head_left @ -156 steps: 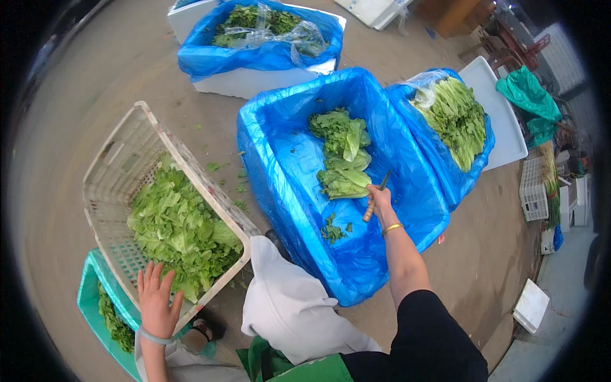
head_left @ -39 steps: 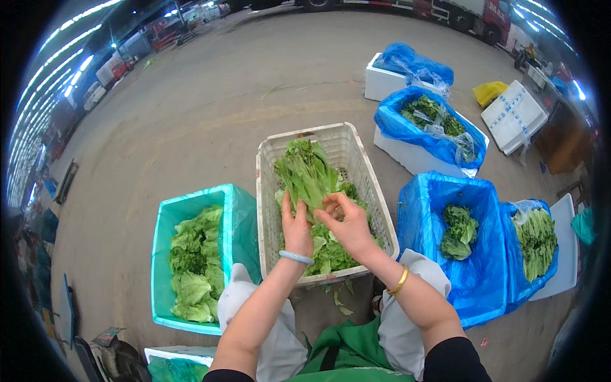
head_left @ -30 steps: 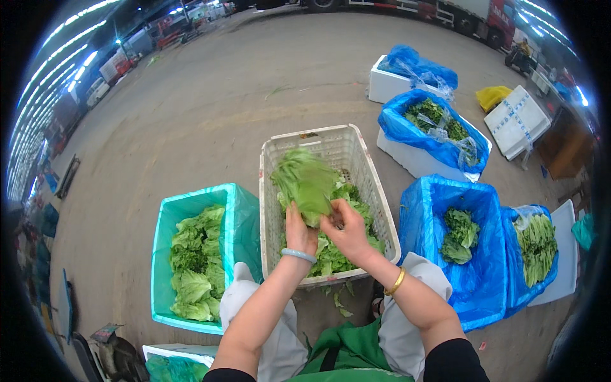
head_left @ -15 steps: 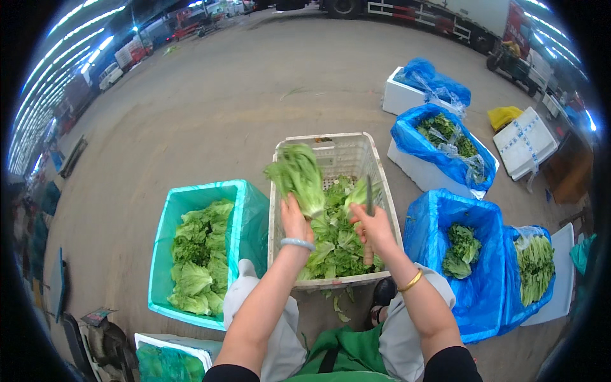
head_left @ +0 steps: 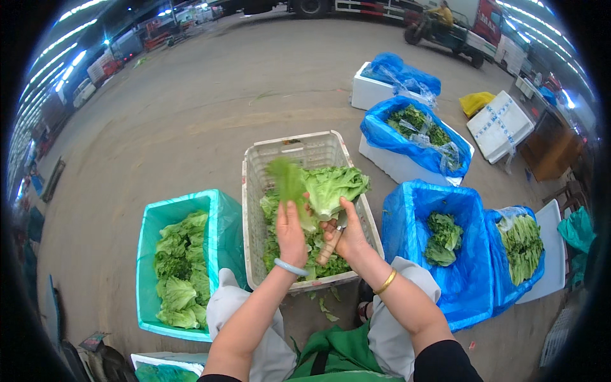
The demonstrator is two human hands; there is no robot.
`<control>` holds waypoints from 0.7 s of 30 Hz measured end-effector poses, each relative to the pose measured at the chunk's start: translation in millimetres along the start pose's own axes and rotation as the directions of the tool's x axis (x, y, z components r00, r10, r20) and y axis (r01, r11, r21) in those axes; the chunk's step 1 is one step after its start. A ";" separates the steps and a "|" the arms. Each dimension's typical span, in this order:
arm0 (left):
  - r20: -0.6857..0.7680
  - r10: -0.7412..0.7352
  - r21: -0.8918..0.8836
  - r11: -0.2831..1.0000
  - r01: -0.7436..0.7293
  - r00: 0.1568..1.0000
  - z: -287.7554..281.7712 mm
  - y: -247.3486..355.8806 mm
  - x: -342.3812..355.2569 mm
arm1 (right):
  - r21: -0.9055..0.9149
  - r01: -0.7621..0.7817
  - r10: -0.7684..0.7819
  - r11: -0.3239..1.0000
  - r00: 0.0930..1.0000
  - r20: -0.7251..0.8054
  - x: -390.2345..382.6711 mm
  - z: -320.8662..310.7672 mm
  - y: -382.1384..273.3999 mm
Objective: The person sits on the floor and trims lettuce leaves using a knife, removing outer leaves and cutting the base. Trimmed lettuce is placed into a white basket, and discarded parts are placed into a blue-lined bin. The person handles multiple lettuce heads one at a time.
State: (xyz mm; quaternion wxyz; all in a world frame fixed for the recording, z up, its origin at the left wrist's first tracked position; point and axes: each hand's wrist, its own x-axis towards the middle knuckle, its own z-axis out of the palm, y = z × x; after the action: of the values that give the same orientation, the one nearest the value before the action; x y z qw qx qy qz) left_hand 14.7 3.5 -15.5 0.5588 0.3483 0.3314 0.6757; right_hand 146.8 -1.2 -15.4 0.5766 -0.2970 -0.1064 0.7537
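My left hand [head_left: 291, 237] is at a loose, motion-blurred green leaf [head_left: 286, 181], its fingers pointing up and partly wrapped round it. Beside it my right hand [head_left: 345, 239] grips a knife by its wooden handle [head_left: 328, 248], blade mostly hidden, with the thumb against the pale stem end of a lettuce head [head_left: 334, 188]. Both hands are over a white plastic crate [head_left: 252, 165] holding loose lettuce leaves [head_left: 316, 265].
A turquoise-lined box [head_left: 145, 267] of lettuce stands left; blue-lined boxes [head_left: 398, 216] of greens stand right, with white foam boxes [head_left: 375, 94] behind. A person in yellow [head_left: 443, 16] rides a cargo tricycle [head_left: 458, 41] across the floor near a truck [head_left: 337, 7].
The lettuce has swung rightward from above my left hand to above my right, and the knife now tilts lower behind it. A leaf blurs at my left hand. The tricycle has moved leftward into fuller view.
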 end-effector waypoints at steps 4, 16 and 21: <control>-0.065 -0.300 0.011 0.954 0.301 0.952 -11.8 26.6 11.1 | -0.041 0.099 -0.100 0.994 0.994 -0.046 9.0 -18.6 -8.1; -0.049 -0.292 0.375 0.881 0.289 0.955 -21.9 20.1 16.0 | -0.339 0.136 -0.116 0.931 0.990 0.080 -10.6 -3.9 -8.7; -0.025 -0.207 0.229 0.951 0.207 0.978 -20.2 19.5 14.7 | -0.359 0.119 -0.076 0.926 0.988 0.131 -9.3 -6.6 -5.8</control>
State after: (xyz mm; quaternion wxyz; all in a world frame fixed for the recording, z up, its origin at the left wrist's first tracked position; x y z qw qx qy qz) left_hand -14.4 13.7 -8.5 0.5822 0.3740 0.4424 0.5705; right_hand 156.6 -9.2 -14.7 0.5409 -0.3497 -0.2926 0.7068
